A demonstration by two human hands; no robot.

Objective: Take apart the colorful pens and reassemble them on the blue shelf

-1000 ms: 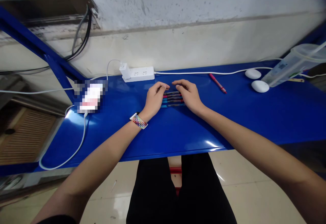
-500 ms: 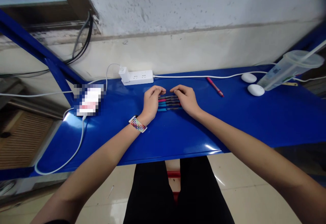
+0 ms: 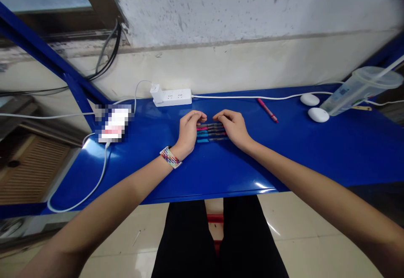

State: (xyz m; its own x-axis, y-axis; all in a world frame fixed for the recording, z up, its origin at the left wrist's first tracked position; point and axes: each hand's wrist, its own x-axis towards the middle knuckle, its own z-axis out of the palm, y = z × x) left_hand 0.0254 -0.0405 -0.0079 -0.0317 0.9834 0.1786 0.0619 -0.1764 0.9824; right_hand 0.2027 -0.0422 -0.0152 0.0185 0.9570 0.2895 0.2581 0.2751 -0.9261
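Note:
Several pens [image 3: 212, 132] with blue, pink and dark parts lie side by side between my hands on the blue table. At their left ends is my left hand [image 3: 189, 131], its fingers curled inward and closed about them. My right hand [image 3: 234, 127] is bent the same way around the right ends, thumb and forefinger close together. Both palms hide the tips of the pens. A colourful woven band [image 3: 171, 157] is on my left wrist.
A red pen [image 3: 267, 110] lies to the right, near the wall. Behind my hands is a white power strip [image 3: 173, 97] with its cable. Two white rounded objects [image 3: 318, 115] sit by a clear plastic cup [image 3: 350, 90]. At left, a phone with a blurred screen [image 3: 114, 124] is plugged in.
The view has shifted slightly, so everything sits a little lower in it. My hands stay curled at the two ends of the pens.

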